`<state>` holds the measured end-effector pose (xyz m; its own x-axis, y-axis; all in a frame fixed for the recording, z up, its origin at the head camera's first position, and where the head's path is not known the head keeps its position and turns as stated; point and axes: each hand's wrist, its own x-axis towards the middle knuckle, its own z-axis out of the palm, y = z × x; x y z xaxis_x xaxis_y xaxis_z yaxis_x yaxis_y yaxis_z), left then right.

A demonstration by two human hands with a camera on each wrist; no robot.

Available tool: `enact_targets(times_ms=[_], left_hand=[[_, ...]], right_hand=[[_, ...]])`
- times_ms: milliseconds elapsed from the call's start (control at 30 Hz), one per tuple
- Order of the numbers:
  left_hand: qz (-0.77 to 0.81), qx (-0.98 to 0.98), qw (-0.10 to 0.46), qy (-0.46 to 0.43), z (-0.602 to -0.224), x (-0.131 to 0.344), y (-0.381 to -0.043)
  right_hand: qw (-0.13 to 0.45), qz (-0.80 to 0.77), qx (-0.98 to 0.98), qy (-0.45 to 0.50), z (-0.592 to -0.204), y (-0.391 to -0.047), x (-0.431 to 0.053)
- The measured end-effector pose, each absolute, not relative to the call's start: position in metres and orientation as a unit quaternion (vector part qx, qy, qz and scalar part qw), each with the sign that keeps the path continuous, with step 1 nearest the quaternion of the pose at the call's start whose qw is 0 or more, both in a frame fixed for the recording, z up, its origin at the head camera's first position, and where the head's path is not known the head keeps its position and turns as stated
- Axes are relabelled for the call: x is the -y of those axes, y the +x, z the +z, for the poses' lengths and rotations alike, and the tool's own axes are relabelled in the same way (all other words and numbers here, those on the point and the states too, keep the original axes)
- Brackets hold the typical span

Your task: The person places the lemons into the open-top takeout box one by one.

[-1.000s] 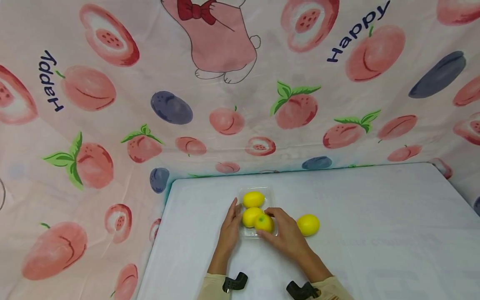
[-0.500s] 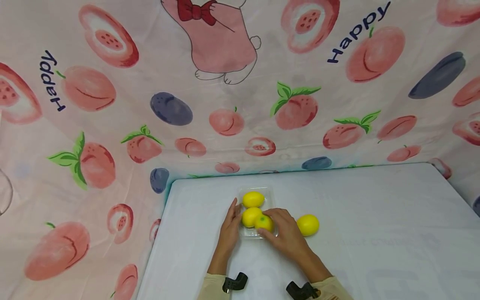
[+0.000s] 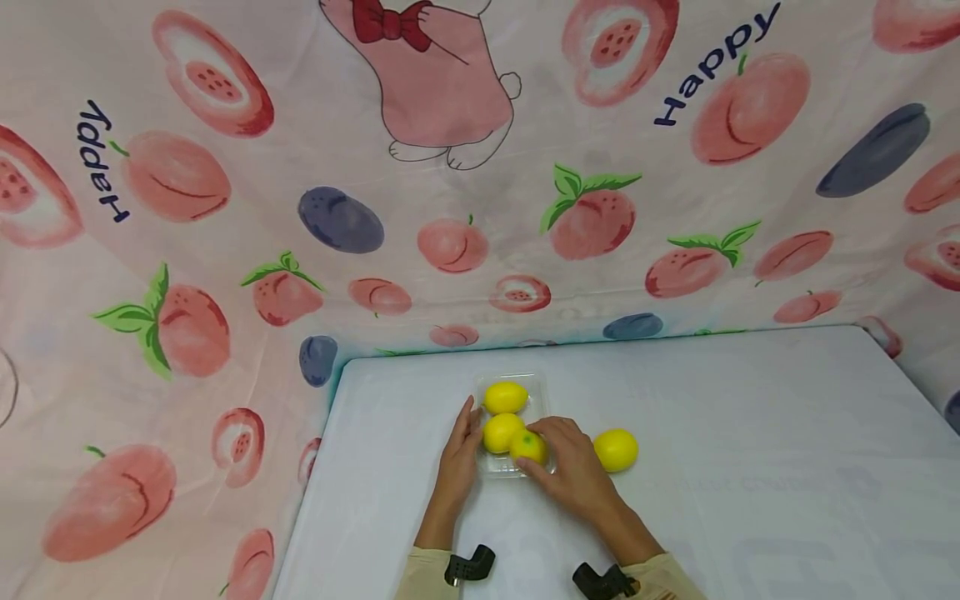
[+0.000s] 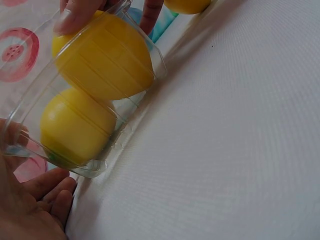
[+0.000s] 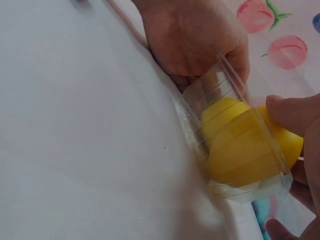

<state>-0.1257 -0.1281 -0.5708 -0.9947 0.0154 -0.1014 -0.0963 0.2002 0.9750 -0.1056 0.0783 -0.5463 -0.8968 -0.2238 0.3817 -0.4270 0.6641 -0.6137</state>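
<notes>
A clear plastic tray [image 3: 512, 472] stands on the white table with three yellow lemons in it. The back lemon [image 3: 506, 397] and the middle lemon [image 3: 502, 433] lie along its left side. At the front right is a lemon [image 3: 528, 447] with a greenish end, held by my right hand [image 3: 577, 471] between thumb and fingers. That lemon [image 5: 250, 150] shows through the tray's wall in the right wrist view. My left hand [image 3: 457, 462] rests along the tray's left side, fingers mostly straight. Another lemon [image 3: 616, 450] lies on the table just beyond my right hand.
The white table [image 3: 750, 433] extends far to the right. Behind it and at the left hangs a pink cloth [image 3: 487, 192] printed with fruit. Black wrist cameras [image 3: 470, 565] sit at both sleeves.
My right hand's fingers have settled slightly closer over the front lemon. The left hand and the loose lemon stay put; the tray's lemons barely shift.
</notes>
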Motion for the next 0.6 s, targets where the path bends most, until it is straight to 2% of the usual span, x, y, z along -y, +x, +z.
enact_targets(times_ms=[200, 600], left_hand=[[0.630, -0.775, 0.038, -0.021, -0.5710, 0.1277, -0.1245], [0.647, -0.762, 0.034, -0.024, -0.5716, 0.1264, -0.1228]], right_hand=[[0.147, 0.340, 0.910, 0.185, -0.5483, -0.1054, -0.0781], [0.108, 0.368, 0.908, 0.171, -0.5450, -0.1000, -0.0822]])
